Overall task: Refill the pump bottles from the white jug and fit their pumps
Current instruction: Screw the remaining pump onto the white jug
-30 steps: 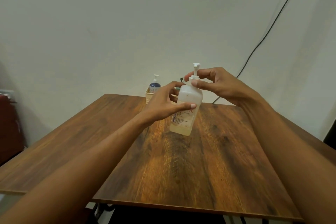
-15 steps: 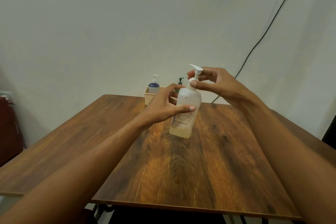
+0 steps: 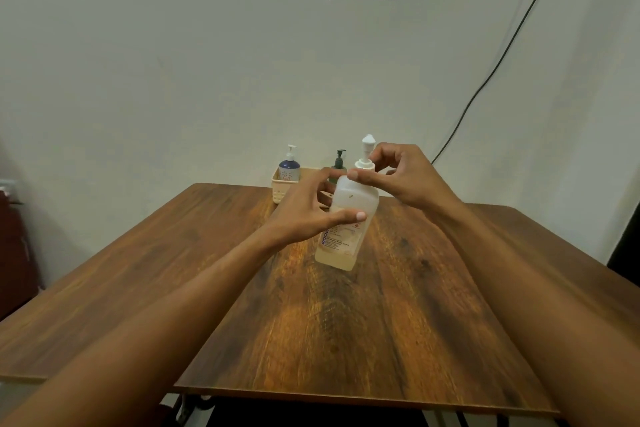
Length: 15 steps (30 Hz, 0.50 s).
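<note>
I have the clear pump bottle [image 3: 348,218] tilted and lifted off the worktop [image 3: 346,322], roughly over its middle, well in front of the cream basket [image 3: 281,189] at the far edge. My left hand [image 3: 308,215] wraps the bottle's shoulder, thumb across the front, closed around the body. My right hand [image 3: 405,177] pinches the white pump collar [image 3: 364,165] between thumb and fingertips, the pump head [image 3: 367,141] standing above it.

I judge this to be the screwing-down step. To do it well I'd keep the left grip firm so the body doesn't spin with the collar, and bring the bottle closer to upright — there is pale liquid low in it, and a tilt risks a cross-threaded cap. Short quarter turns with the right fingers, re-pinching each time, until the collar stops; don't force it.

Behind the bottle, the blue pump bottle [image 3: 289,168] sits in the basket, and a dark green one [image 3: 339,165] stands just beside it — partly hidden. I can't see the white jug anywhere.
</note>
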{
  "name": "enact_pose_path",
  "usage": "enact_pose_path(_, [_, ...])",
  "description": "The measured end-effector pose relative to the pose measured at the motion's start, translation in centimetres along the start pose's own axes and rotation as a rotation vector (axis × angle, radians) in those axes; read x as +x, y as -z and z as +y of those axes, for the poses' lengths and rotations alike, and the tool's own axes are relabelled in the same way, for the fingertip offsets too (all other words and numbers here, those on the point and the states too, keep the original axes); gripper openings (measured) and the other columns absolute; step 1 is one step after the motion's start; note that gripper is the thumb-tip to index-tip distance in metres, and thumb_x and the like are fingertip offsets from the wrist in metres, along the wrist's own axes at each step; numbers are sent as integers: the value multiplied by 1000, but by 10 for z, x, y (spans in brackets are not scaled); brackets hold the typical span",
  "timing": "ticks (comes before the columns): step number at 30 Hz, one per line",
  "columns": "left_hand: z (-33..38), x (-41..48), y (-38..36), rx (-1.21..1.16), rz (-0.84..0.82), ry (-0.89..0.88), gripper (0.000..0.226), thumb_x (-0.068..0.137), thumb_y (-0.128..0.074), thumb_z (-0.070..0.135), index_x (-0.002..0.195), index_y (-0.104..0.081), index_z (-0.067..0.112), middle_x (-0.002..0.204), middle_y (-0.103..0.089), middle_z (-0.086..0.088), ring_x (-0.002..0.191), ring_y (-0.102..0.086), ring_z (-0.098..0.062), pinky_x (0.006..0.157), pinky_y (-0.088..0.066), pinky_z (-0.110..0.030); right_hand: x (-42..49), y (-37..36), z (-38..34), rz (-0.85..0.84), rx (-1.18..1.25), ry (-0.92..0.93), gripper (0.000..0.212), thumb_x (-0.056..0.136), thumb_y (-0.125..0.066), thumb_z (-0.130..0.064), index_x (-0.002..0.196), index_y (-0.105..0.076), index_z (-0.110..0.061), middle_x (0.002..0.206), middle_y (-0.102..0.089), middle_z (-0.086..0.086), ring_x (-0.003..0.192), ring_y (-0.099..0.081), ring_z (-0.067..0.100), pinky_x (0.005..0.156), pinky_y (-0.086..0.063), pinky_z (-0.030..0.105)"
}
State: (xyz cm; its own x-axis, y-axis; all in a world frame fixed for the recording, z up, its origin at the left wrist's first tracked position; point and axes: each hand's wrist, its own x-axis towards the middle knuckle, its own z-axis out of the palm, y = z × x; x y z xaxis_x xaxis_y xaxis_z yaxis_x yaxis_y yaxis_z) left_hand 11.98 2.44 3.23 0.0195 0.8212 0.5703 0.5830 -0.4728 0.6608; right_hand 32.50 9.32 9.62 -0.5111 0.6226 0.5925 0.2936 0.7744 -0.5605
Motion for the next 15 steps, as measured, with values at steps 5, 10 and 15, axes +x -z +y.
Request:
enact_pose_path(5, [7,4,2,-21,-16,-5,79,72,-79,67,138,-53,30,120,-69,8,102,-71,-9,82,-64,-38,5,23,-10,-221,9,-48,37,89,-78,-51,123,-78,-36,123,-77,-20,122,-66,-4,111,-45,41])
enact_pose_path(10, [11,3,4,-32,0,-13,81,70,-80,65,137,-54,29,117,-70,5,101,-71,-13,82,-64,-40,2,19,-5,-106,64,-28,31,83,-88,-44,111,-84,-31,111,-81,-16,104,-75,2,100,-56,40])
enact_pose_path(15, [9,-1,1,-28,-3,1,82,68,-79,69,136,-54,30,115,-70,6,98,-72,-12,80,-65,-39,-6,-5,3,62,198,-17,26,75,-96,-34,85,-74,-23,87,-77,-10,84,-70,2,73,-54,15])
